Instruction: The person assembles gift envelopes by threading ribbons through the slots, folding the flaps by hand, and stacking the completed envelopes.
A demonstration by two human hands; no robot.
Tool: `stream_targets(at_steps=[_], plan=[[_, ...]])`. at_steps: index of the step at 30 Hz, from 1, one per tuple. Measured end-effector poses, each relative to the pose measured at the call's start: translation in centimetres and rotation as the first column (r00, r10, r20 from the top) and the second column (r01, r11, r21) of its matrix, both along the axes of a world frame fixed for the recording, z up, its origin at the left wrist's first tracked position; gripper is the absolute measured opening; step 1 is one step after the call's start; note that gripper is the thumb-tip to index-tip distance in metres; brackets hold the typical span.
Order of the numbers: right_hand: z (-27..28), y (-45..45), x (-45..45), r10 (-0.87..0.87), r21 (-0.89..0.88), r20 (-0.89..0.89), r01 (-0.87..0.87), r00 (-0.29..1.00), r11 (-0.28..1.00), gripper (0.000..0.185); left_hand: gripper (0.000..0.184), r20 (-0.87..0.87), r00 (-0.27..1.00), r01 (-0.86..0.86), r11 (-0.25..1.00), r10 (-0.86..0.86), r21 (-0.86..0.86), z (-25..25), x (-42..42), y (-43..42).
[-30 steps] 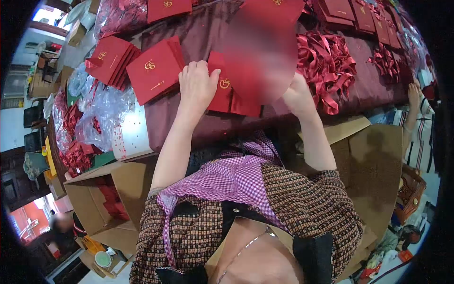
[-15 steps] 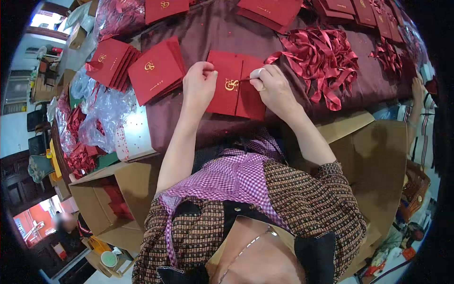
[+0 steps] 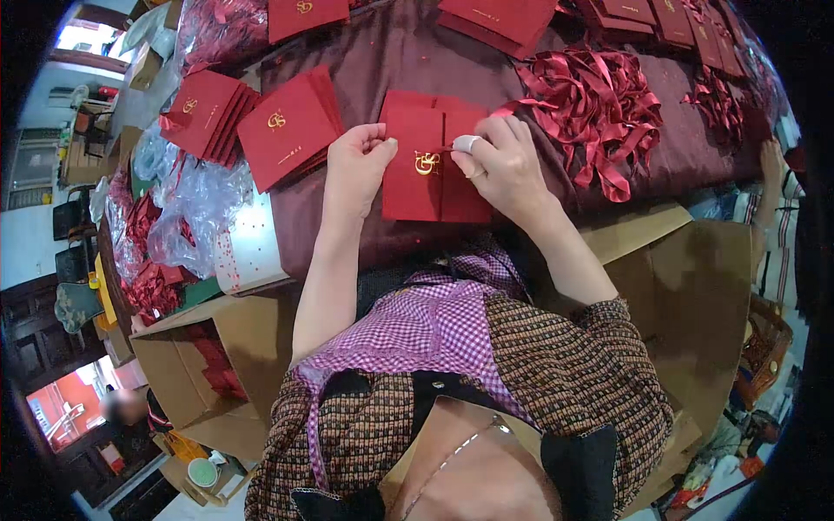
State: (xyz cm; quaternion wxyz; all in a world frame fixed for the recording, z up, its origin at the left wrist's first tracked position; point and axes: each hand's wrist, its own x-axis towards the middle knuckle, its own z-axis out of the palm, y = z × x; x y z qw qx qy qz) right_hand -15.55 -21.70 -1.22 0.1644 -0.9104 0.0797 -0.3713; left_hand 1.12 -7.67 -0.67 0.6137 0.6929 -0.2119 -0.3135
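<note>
Clock positions are being read from the gold-stamped red folder, which is lying on the cloth-covered bench directly in front of the wearer, a further red layer showing along its top edge. At 9 o'clock, the left hand is resting beside the folder's left edge, thumb and index finger drawn close; whether this grip is pinching anything cannot be told. At 3 o'clock, the right hand, wearing a white finger wrap, is pinching a dark ribbon strand just above the gold emblem. Between 9 and 10 o'clock, a fanned folder stack is lying near the left hand. Between 2 and 3 o'clock, a glossy red ribbon heap is spreading beyond the right hand. Open cardboard cartons are standing toward 7 and 4 o'clock.
</note>
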Motion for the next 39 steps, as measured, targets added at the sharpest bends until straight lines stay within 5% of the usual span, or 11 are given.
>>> stream_targets(at_steps=[2,5,8,39], plan=[[0.3,0.3,0.3,-0.006,-0.053,0.035,0.008,0.999,0.999,0.016,0.028,0.007,1.0,-0.001,1.0,0.001,-0.019,0.0,-0.1,0.3],[-0.3,0.8,0.9,0.152,0.285,0.131,-0.184,0.98,0.941,0.018,0.027,0.092,0.995,-0.036,0.999,0.037,-0.004,0.8,-0.6,0.8],[0.1,1.7,1.8,0.12,0.385,0.171,-0.178,0.978,0.905,0.016,0.025,0.142,0.989,-0.036,0.999,0.036,-0.002,1.3,-0.9,1.2],[1.5,2.9,4.5,0.098,0.181,0.176,-0.13,0.98,0.975,0.015,0.017,0.17,0.984,-0.026,0.994,0.044,-0.107,3.0,-2.5,1.9]])
